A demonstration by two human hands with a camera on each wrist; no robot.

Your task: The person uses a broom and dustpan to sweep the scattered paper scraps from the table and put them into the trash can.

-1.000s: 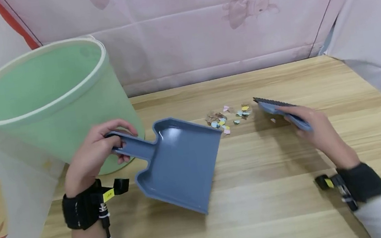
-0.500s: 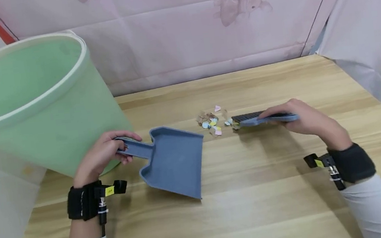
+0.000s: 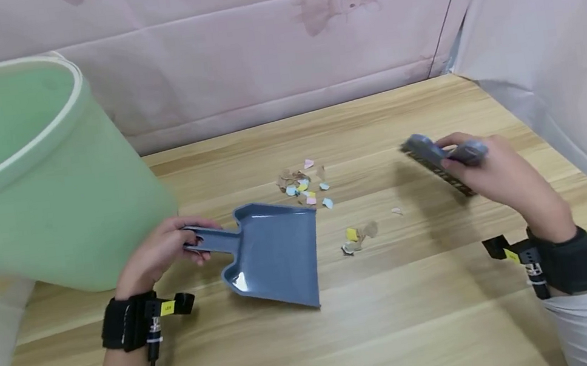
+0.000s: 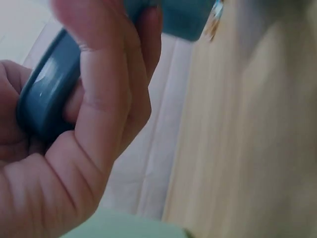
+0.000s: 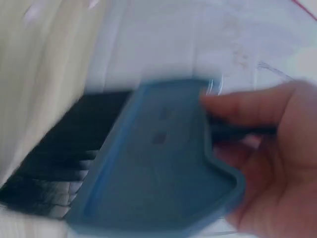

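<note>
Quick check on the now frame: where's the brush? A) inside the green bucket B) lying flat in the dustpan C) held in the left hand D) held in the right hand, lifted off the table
D: the right hand grips the brush raised above the table, well right of the paper scraps, while the left hand holds the dustpan handle.

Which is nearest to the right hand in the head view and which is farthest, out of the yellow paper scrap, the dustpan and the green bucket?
From the right hand, which grips the brush:
1. Yellow paper scrap, on the table mid-way toward the pan's open edge.
2. Dustpan, further left, its handle held by the left hand.
3. Green bucket, at the far left edge.
</note>
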